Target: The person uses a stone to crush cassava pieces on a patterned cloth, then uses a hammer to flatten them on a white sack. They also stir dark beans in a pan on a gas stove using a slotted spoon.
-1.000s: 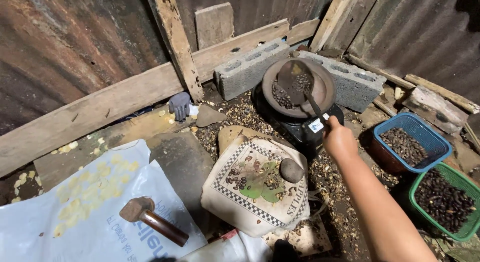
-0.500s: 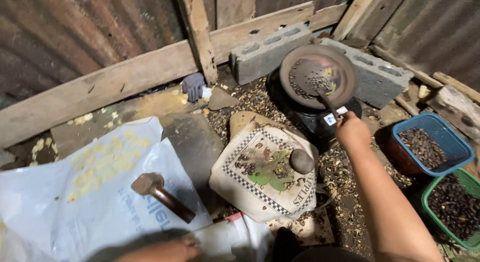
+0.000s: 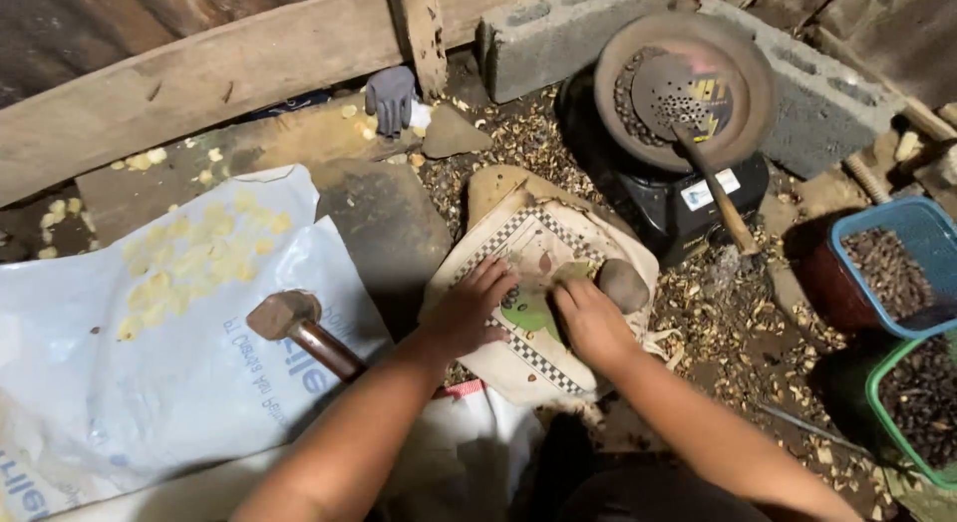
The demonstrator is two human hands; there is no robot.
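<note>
Right hand [image 3: 590, 321] has released the spatula [image 3: 698, 133]; both it and the left hand [image 3: 467, 308] now rest open-palmed on the patterned cloth [image 3: 528, 258].

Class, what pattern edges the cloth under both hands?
A black-and-white checked border on the beige cloth; the head view shows it best.

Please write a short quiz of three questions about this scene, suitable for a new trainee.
1. True or false: both hands rest on the patterned cloth.
2. Which thing lies just beside the right hand? A) hammer B) round stone C) grey glove
3. What leans in the round pan on the black stove?

Key
1. True; the left hand is on the cloth too.
2. B, the round stone.
3. A perforated spatula with a wooden handle.
</note>
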